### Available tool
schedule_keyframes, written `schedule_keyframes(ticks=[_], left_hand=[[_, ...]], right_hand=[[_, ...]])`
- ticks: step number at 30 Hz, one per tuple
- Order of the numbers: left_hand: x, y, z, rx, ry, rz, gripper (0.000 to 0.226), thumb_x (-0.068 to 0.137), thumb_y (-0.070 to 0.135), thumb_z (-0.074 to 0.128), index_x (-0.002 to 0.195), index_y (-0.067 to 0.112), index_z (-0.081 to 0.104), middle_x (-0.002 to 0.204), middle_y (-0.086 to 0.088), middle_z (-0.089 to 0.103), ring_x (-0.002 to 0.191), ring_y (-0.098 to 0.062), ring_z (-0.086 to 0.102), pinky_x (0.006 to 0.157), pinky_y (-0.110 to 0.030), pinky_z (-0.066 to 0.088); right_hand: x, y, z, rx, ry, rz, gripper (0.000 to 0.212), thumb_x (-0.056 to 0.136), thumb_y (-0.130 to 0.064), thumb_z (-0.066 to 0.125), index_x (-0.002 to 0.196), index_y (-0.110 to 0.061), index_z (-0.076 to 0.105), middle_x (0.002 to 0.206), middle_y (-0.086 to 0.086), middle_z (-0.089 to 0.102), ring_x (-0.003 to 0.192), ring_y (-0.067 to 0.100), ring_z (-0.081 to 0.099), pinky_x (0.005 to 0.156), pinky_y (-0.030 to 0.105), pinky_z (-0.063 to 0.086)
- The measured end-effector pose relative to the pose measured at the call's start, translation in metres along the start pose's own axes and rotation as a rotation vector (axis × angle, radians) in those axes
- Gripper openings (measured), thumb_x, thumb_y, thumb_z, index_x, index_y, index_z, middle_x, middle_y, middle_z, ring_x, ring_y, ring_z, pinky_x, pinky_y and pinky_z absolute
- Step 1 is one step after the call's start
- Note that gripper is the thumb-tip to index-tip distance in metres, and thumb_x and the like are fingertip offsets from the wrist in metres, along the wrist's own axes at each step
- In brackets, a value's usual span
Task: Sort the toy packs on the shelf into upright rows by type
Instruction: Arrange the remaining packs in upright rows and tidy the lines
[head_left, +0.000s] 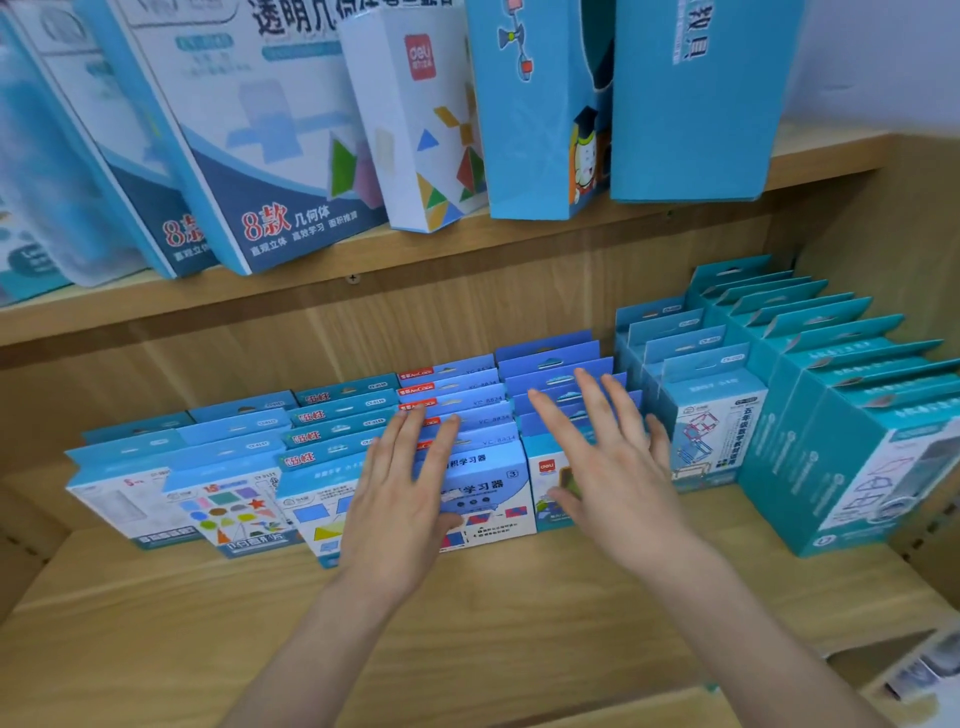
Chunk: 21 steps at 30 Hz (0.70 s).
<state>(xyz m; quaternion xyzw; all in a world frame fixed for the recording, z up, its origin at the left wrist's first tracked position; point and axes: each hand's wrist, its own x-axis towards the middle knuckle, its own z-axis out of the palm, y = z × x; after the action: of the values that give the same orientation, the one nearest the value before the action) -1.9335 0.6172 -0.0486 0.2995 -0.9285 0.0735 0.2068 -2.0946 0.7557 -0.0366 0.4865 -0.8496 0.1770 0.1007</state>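
Several rows of small blue and white toy packs stand upright on the lower wooden shelf (467, 613). My left hand (400, 493) lies flat with straight fingers against the front pack of the red-label row (493, 499). My right hand (602, 467) is spread open over the front pack of the neighbouring blue row (545, 470), covering most of its face. To the left stand a coloured-shapes pack row (228, 504) and a far-left row (124, 493). On the right stand taller teal packs (711, 431) and a big teal row (852, 467).
The upper shelf board (415, 249) carries large leaning boxes (244, 130), a white tangram box (421, 119) and blue bags (691, 98). The shelf's right side wall (883, 249) bounds the teal packs. Bare wood lies in front of the rows.
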Motion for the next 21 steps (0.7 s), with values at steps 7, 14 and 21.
schedule_keyframes(ticks=[7, 14, 21], left_hand=[[-0.003, -0.004, 0.002, -0.003, 0.041, 0.036, 0.112, 0.055, 0.039, 0.088, 0.146, 0.022, 0.025, 0.148, -0.013, 0.035, 0.138, -0.026, 0.022, 0.109, -0.046, 0.029], [-0.025, -0.014, -0.003, -0.025, 0.162, -0.032, 0.109, 0.062, 0.042, 0.083, 0.148, 0.032, 0.017, 0.153, -0.011, 0.023, 0.141, -0.030, 0.020, 0.112, -0.054, 0.021], [-0.042, -0.029, 0.000, 0.001, 0.173, -0.132, 0.089, 0.060, 0.033, 0.087, 0.136, 0.023, 0.041, 0.143, -0.015, 0.040, 0.130, -0.032, 0.034, 0.105, -0.060, 0.032]], right_hand=[[0.002, 0.001, 0.011, -0.024, 0.110, -0.018, 0.089, 0.059, -0.019, 0.085, 0.134, -0.031, 0.040, 0.138, 0.005, 0.046, 0.134, 0.026, 0.025, 0.093, 0.067, 0.034], [-0.001, 0.001, 0.008, -0.028, 0.139, -0.035, 0.086, 0.062, -0.015, 0.083, 0.136, -0.029, 0.041, 0.140, 0.007, 0.044, 0.137, 0.024, 0.023, 0.096, 0.068, 0.032], [-0.010, -0.013, 0.004, 0.000, 0.215, -0.057, 0.084, 0.064, -0.018, 0.082, 0.137, -0.027, 0.042, 0.141, 0.014, 0.041, 0.132, 0.030, 0.029, 0.090, 0.055, 0.043]])
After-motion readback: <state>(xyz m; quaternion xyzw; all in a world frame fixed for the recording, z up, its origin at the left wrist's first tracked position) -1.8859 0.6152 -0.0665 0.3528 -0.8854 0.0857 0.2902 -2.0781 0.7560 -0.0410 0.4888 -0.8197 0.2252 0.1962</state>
